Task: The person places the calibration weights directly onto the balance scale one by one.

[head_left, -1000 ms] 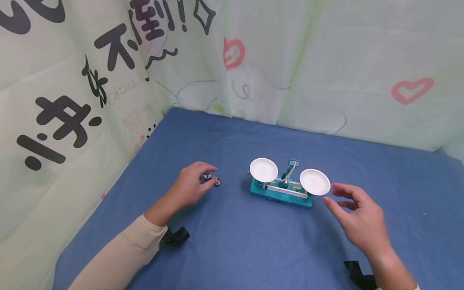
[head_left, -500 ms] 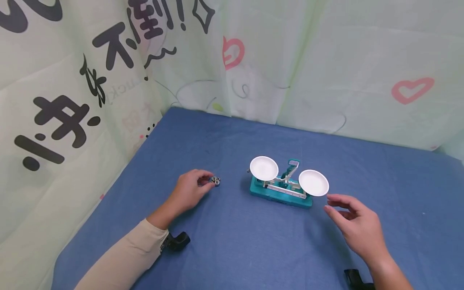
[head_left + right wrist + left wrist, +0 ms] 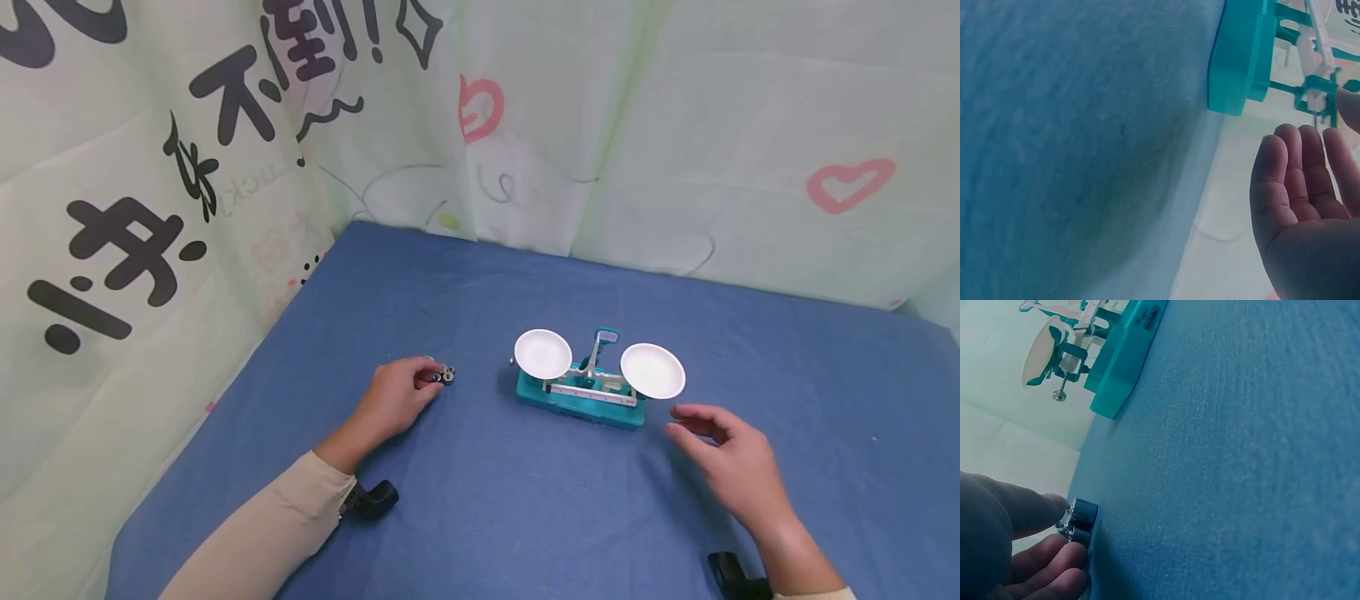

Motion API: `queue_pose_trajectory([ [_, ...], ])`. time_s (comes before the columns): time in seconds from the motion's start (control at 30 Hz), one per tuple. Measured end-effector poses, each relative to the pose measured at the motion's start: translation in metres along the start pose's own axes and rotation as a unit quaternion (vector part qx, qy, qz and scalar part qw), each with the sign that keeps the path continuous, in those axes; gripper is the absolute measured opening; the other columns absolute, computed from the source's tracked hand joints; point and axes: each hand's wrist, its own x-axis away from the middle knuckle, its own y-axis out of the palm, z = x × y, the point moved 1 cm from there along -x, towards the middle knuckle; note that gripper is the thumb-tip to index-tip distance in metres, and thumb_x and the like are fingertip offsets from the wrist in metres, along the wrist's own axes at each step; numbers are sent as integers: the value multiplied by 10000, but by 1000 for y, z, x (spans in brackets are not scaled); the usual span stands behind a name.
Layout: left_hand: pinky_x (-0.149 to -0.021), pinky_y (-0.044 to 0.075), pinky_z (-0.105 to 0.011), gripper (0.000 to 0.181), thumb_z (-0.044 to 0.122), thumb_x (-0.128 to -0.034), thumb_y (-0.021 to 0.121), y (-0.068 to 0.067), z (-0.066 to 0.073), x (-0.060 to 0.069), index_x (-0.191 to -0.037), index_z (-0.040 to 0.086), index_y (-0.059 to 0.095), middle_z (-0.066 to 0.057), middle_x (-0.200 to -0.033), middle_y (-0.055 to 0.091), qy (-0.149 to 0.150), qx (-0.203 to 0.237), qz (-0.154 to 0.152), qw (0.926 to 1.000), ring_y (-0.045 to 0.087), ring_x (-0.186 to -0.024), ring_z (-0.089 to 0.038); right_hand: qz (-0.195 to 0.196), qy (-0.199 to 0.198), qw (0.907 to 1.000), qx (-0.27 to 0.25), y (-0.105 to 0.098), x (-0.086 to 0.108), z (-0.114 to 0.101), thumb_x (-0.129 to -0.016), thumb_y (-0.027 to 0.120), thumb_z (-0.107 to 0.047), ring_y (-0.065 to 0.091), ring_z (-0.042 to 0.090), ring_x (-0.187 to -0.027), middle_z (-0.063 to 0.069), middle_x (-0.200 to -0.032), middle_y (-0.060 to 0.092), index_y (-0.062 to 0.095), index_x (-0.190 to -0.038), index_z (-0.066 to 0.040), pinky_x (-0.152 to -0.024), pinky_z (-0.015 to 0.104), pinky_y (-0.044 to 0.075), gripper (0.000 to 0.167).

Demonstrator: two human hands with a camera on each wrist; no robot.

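Observation:
At the weights (image 3: pixel 447 375) on the blue cloth, the left hand (image 3: pixel 393 398) has its thumb and fingertips together, partly hiding them. The left wrist view shows two short metal cylinders (image 3: pixel 1085 511), side by side, with the thumb and fingers (image 3: pixel 1072 555) pinching at their near ends. A teal balance scale (image 3: pixel 581 406) with two white pans stands between the hands; its left pan (image 3: pixel 543 354) and right pan (image 3: pixel 652 371) hold nothing. Loosely bent and holding nothing, the right hand (image 3: pixel 738 467) hovers just below and right of the right pan.
A blue cloth (image 3: pixel 480 500) covers the table. Pale printed curtains (image 3: pixel 675 142) with dark characters and pink hearts hang along the left and back edges. Black wrist devices (image 3: pixel 372 500) are on both arms.
The left hand's thumb and fingers have closed in on the weights, now covering more of them. The right hand has shifted slightly left and down. The pans have tilted slightly, the right one rising lately.

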Motion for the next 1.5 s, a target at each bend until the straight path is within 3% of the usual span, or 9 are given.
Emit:
queue_pose_trajectory([
  [0.07,-803,548,-382,187,103,-912,742,1,0,-1,-1090,48,737,-66,-988,707,-20,-27,-13,10000,683,-893,-203,-106,128,9999,-3,2,-2,1,-951,713,-250,613,208,-1010,190,-1171,675,660,-1218,14,-824,230,483,379],
  [0.2,-802,544,-381,171,96,-917,733,1,2,-3,-1081,46,737,-57,-968,707,-4,-136,-37,9999,677,-881,-198,-260,242,9993,-93,5,-8,2,-949,717,-253,629,228,-1003,213,-1174,670,646,-1237,35,-695,97,452,414],
  [0.33,-801,538,-382,167,85,-912,732,1,3,-5,-1072,38,740,-56,-949,704,37,-223,5,9997,667,-865,-195,-448,399,9978,-291,7,-13,2,-953,710,-259,641,271,-1001,237,-1184,660,624,-1255,60,-681,101,467,447],
  [0.57,-771,545,-367,141,73,-911,731,1,5,-8,-1044,28,748,-62,-931,711,-26,-296,85,9995,664,-838,-194,-685,722,9909,-905,10,-21,3,-967,684,-223,648,70,-835,259,-1205,637,593,-1278,91,-698,192,542,451],
  [0.87,-757,541,-363,109,75,-910,733,0,8,-9,-1008,31,754,-58,-906,712,2,-459,134,9989,659,-815,-193,-982,604,9916,-594,13,-28,6,-952,702,-242,658,120,-794,224,-1121,689,641,-1226,108,-663,223,531,449],
  [1.13,-742,540,-360,92,66,-902,738,1,8,-7,-984,29,756,-56,-879,714,108,-558,225,9981,658,-793,-193,-1273,515,9901,-307,16,-30,6,-959,683,-231,656,231,-934,222,-1165,682,663,-1224,76,-697,230,521,406],
  [1.3,-735,542,-357,90,61,-906,734,3,7,-6,-987,32,758,-57,-892,723,97,-621,225,9978,659,-796,-191,-1408,444,9890,-111,17,-31,5,-955,674,-222,620,320,-1032,231,-1202,666,655,-1241,66,-760,305,515,406],
  [1.5,-753,550,-373,101,66,-910,733,4,7,-5,-1003,36,758,-73,-925,731,110,-798,234,9965,676,-832,-215,-1466,451,9881,-128,18,-32,3,-959,672,-206,645,293,-940,259,-1196,650,633,-1232,101,-728,318,514,413],
])
